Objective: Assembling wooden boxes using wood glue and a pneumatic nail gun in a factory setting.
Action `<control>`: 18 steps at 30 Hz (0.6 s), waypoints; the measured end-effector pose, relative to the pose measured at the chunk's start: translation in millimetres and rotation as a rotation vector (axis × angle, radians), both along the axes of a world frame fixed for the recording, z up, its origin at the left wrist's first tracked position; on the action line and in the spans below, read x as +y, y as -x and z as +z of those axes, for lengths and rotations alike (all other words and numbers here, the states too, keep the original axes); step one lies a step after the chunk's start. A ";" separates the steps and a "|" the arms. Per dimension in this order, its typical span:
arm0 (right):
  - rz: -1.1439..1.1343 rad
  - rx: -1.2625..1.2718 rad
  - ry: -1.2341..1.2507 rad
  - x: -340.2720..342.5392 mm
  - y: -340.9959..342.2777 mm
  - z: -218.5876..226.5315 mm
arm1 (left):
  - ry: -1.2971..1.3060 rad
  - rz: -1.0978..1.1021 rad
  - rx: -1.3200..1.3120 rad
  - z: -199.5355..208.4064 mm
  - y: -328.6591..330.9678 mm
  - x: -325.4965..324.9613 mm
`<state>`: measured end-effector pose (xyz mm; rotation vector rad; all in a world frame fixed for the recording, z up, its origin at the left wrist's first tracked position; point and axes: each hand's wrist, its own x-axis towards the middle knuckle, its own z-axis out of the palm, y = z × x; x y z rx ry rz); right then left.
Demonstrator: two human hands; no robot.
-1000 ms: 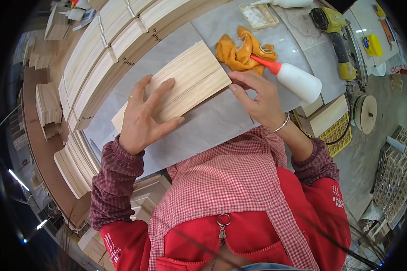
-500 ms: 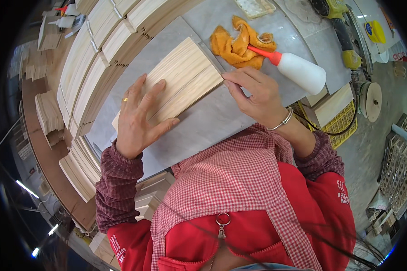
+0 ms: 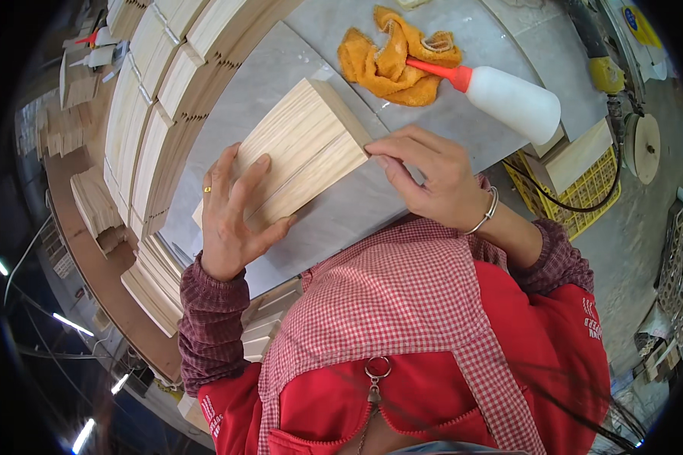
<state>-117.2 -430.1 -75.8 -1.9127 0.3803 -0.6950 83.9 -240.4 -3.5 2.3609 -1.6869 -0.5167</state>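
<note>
A pale wooden block [image 3: 296, 144] with a lengthwise seam across its top lies at a slant on the grey work surface. My left hand [image 3: 235, 212] rests over its near left part, fingers spread and thumb along the near edge; a gold ring is on one finger. At the block's right corner, my right hand [image 3: 436, 178] has thumb and forefinger pinched together, their tips touching the wood. Whether anything small is between them is hidden. Beyond lie an orange cloth [image 3: 398, 64] and a white squeeze bottle [image 3: 512, 102] with a red nozzle, which lies over the cloth.
Curved stacks of pale wood pieces [image 3: 155, 140] line the left side. A yellow plastic crate [image 3: 584, 201] with boards stands right of the table, crossed by a dark cable. Further right are a round disc-shaped tool part [image 3: 643, 149] and a yellow-and-black power tool [image 3: 605, 74].
The block now shows more of its far end face and sits further from the cloth, nearer me. Both hands stay on it in much the same grip. The whole view has shifted slightly.
</note>
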 end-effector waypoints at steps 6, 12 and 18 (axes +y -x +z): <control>0.043 -0.082 -0.085 -0.6 -1.6 -8.6 | -0.028 -0.027 0.018 8.7 5.3 -9.4; 0.074 -0.082 -0.068 -5.3 -3.7 -0.7 | 0.119 -0.007 0.039 0.1 24.1 -35.8; 0.075 0.032 -0.020 -6.1 -7.9 8.3 | 0.099 -0.045 -0.007 -2.2 31.1 -57.3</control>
